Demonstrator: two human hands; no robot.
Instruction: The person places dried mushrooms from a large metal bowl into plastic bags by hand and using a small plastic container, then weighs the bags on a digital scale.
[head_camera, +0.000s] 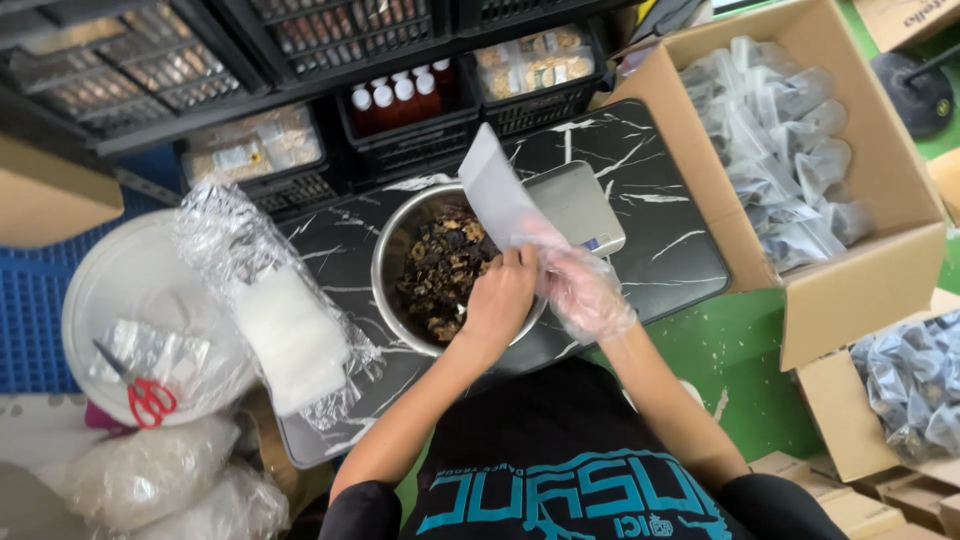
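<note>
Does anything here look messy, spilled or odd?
Nothing looks spilled. One oddity: only the right hand wears a clear plastic glove, while the bare left hand holds the pouch over the steel bowl of dark dried pieces.

Both forearms reach forward from the body and converge, so the two hands meet side by side ahead of the chest. The left hand (500, 297) is bare, its back turned up toward the camera, wrist straight, with the fingers (518, 262) curled forward and closed in a pinch at the tips. The right hand (580, 290) wears a thin clear plastic glove that reaches to the wrist; it lies just beside the left hand, touching it, palm turned inward and fingers folded closed. The right forearm is bare and angles in from the right; the left angles in from the lower left.
</note>
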